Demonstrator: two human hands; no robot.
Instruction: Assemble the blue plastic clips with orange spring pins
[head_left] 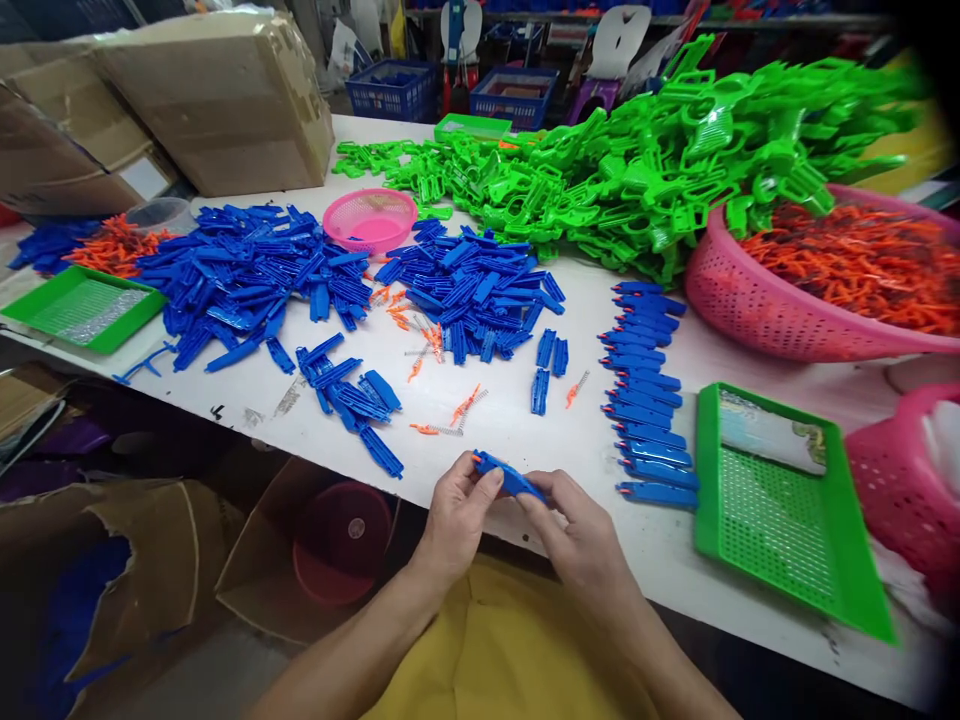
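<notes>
1. White tabletop [525,430]; green toy-gun shells [600,185] heaped behind.
2. Blue orange-tipped casing [513,478], held by near edge.
3. Left hand [454,525]: fingers [486,489] clamped on tipped end.
4. Right hand [589,530]: fingers gripping opposite end.

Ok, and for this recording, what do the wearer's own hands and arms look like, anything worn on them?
The left hand and right hand are ungloved. No sleeve, watch or bracelet shows on the left forearm or right forearm. Between them is a plain mustard-yellow garment.
</notes>
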